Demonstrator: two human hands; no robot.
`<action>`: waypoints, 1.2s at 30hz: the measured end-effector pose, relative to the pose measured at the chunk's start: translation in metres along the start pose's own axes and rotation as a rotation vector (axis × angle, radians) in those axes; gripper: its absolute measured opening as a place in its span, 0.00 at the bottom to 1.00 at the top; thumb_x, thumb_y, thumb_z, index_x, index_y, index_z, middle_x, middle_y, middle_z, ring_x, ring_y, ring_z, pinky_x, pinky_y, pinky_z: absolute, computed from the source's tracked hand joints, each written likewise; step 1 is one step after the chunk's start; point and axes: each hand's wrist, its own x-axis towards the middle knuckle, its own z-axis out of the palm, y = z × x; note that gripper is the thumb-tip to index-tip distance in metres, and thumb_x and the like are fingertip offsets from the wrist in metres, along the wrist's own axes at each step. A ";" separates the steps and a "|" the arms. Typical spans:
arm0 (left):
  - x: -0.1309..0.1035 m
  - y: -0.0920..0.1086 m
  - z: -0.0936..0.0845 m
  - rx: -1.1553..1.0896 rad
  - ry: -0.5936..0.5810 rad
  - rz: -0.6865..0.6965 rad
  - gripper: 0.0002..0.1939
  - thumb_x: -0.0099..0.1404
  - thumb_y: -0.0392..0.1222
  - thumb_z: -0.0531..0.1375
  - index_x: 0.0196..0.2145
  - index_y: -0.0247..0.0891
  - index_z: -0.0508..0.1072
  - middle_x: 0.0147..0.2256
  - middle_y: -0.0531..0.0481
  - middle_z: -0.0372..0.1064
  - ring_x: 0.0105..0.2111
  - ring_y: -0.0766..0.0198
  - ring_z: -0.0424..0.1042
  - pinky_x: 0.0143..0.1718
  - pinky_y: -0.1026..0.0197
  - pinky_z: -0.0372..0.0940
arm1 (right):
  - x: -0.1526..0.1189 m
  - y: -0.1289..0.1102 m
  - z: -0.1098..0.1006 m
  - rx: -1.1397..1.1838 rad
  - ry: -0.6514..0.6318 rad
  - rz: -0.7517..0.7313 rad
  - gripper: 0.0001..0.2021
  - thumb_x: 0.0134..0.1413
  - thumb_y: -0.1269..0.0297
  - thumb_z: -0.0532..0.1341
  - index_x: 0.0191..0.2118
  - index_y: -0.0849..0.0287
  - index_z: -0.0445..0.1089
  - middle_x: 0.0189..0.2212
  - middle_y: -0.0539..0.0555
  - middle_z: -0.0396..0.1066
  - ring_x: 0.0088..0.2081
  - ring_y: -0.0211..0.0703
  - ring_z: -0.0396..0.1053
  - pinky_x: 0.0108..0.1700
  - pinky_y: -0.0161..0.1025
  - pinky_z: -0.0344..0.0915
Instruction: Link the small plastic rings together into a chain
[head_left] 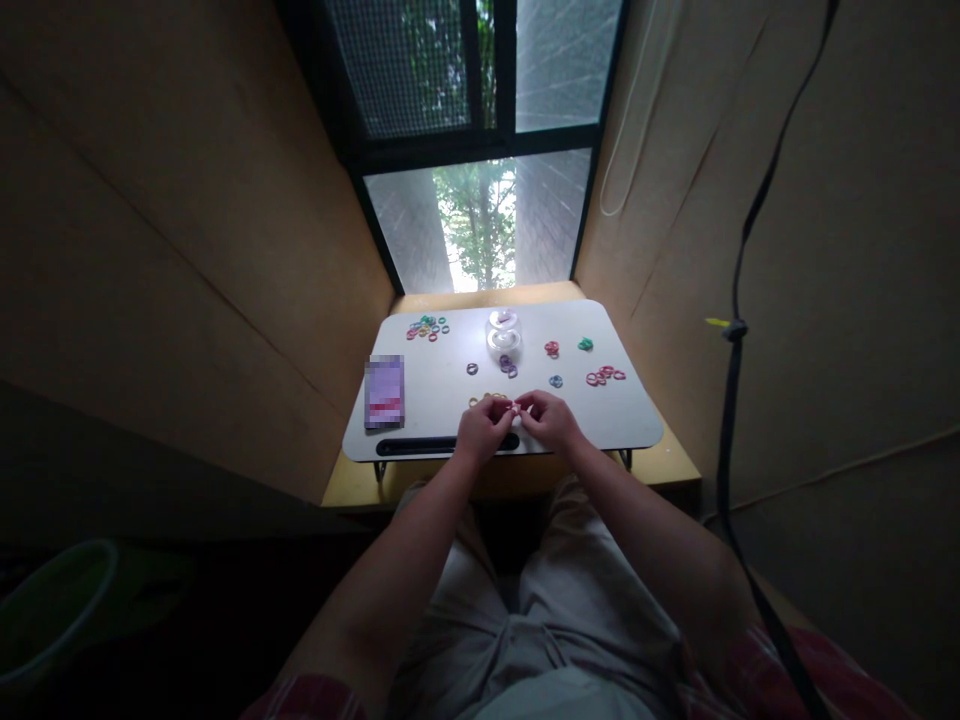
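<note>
My left hand (484,428) and my right hand (551,420) meet over the front of the white lap table (435,415). Fingertips of both pinch together around a small pale pink thing (516,408), too small to make out clearly. Just beyond my left fingers lie yellow rings (474,402), partly hidden, that look like small hair ties. Farther back are purple rings (508,367) and a dark ring (472,369). To the right sit blue rings (556,381), red rings (552,348), green rings (586,344) and pinkish-red rings (606,376), in separate groups.
A clear round container (503,338) stands at the back middle. Mixed coloured rings (427,328) lie at the back left, above a blurred purple flat object (385,390). A dark slot (416,447) runs along the front edge. A dark strap (731,400) hangs at right.
</note>
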 end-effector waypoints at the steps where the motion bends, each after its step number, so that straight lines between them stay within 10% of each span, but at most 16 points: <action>1: 0.000 0.000 0.000 -0.013 0.001 0.004 0.09 0.60 0.45 0.62 0.38 0.40 0.75 0.33 0.50 0.77 0.31 0.65 0.74 0.35 0.63 0.67 | 0.000 0.000 0.000 0.005 -0.004 0.006 0.09 0.48 0.67 0.60 0.37 0.60 0.73 0.27 0.50 0.72 0.23 0.34 0.65 0.27 0.32 0.63; 36: -0.004 0.016 -0.009 -0.015 -0.135 0.091 0.09 0.63 0.42 0.57 0.39 0.42 0.77 0.32 0.51 0.76 0.31 0.63 0.73 0.34 0.61 0.67 | 0.000 0.002 0.004 -0.026 0.032 0.037 0.07 0.49 0.65 0.60 0.23 0.57 0.63 0.19 0.47 0.66 0.22 0.36 0.63 0.25 0.32 0.58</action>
